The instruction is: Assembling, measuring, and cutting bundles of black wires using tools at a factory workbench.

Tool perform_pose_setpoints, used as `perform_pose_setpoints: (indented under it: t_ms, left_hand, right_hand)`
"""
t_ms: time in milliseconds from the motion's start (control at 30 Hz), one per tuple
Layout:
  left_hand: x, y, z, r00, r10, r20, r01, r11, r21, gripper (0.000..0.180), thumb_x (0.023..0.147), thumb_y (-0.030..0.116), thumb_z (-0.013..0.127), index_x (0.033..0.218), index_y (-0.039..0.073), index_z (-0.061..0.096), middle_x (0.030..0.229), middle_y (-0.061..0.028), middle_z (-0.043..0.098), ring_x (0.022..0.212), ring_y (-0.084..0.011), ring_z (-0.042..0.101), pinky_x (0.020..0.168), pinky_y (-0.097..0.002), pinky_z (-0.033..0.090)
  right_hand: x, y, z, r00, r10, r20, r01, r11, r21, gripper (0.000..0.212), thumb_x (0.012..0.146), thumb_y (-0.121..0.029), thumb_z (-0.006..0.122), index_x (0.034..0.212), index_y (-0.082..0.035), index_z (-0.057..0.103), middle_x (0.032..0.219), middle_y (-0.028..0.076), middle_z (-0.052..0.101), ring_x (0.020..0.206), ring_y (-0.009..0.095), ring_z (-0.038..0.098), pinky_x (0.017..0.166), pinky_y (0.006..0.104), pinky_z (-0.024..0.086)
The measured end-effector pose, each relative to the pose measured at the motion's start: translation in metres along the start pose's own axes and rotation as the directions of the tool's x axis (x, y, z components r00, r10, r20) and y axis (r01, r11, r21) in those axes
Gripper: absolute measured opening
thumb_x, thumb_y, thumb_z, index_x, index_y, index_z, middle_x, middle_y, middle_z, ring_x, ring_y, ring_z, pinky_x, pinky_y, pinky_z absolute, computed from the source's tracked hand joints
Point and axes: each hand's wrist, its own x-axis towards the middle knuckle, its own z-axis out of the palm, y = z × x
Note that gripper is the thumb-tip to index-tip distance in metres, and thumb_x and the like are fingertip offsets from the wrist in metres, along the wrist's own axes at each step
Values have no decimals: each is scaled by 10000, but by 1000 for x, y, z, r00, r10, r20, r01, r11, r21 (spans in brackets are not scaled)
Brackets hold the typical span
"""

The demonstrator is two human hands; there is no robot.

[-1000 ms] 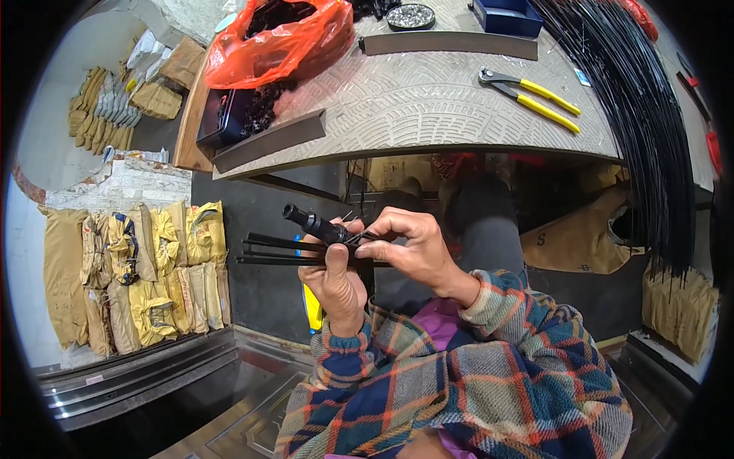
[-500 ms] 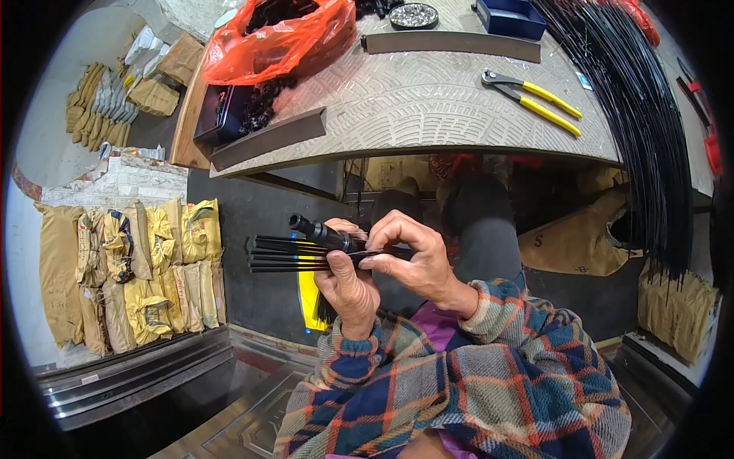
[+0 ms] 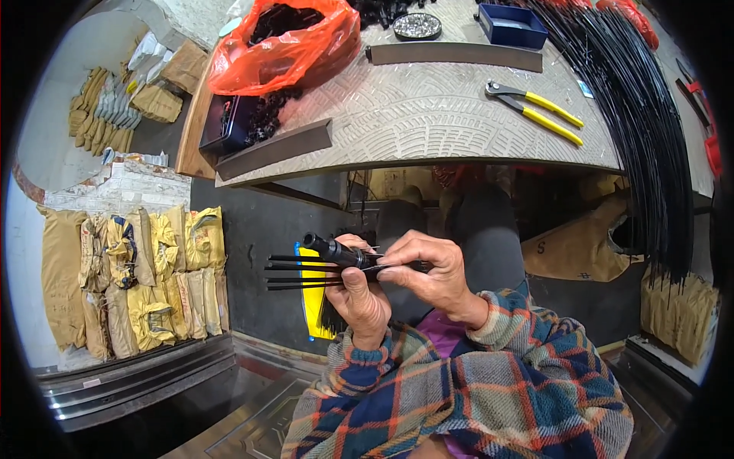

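Note:
My left hand is closed around what looks like a black umbrella frame, held above my lap. Its short tube angles up to the left, the hollow end uppermost. Several thin black ribs fan out to the left beneath the tube. At the collar, my right hand pinches a thin wire between thumb and forefinger. The wire's far end, where it meets the collar, is too small to make out. My left fingers behind the frame are partly hidden.
On the patterned table lie yellow-handled pliers, metal strips, a blue box, a round dish and a red plastic bag. Long black rods hang over its right edge. Wrapped packages stand left.
Both hands and the frame sit slightly lower and farther right in the picture; the whole view has shifted a little too. Both grips look the same.

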Motion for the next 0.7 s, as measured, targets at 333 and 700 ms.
perform_pose_setpoints:
  t_ms: [333,700]
  left_hand:
    - [1,-3,-4,999,-19,30,19,1000,-6,471,805,438,602,958,8,486,930,-59,435,841,-143,434,764,-273,400]
    - [-6,-4,2,999,-47,-17,46,998,-34,494,795,438,610,984,2,479,942,-53,427,864,-132,441,796,-274,398]
  right_hand:
    - [3,0,-3,990,-137,-18,135,986,-103,163,641,-36,744,789,-10,679,695,105,633,633,161,592,548,254,456]
    - [1,1,4,972,-235,21,231,931,-282,153,685,-26,684,805,1,593,719,103,593,613,197,585,525,273,448]
